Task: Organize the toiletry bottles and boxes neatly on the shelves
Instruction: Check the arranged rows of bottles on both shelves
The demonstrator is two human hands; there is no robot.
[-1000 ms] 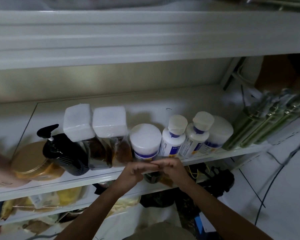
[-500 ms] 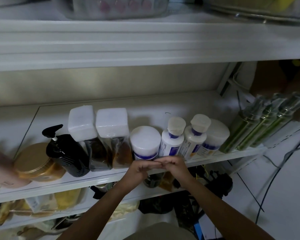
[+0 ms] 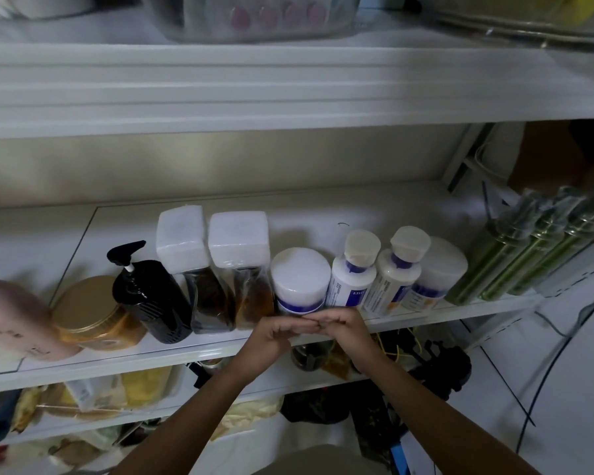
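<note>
A row of toiletries stands along the front of the middle shelf: a pink bottle, a gold-lidded jar, a black pump bottle, two brown bottles with square white caps, a white jar with a blue band, two white flip-cap bottles, a second white jar and three green spray bottles. My left hand and my right hand meet fingertip to fingertip at the shelf edge, just below the white jar. Neither hand holds anything I can see.
The shelf above carries a clear container and other blurred items. The shelf below holds bags and dark clutter. Cables hang at the right beside the white wall. Bare shelf surface lies behind the row.
Both hands stay joined at the shelf edge, shifted very slightly up with the view. The row of bottles and jars has not moved.
</note>
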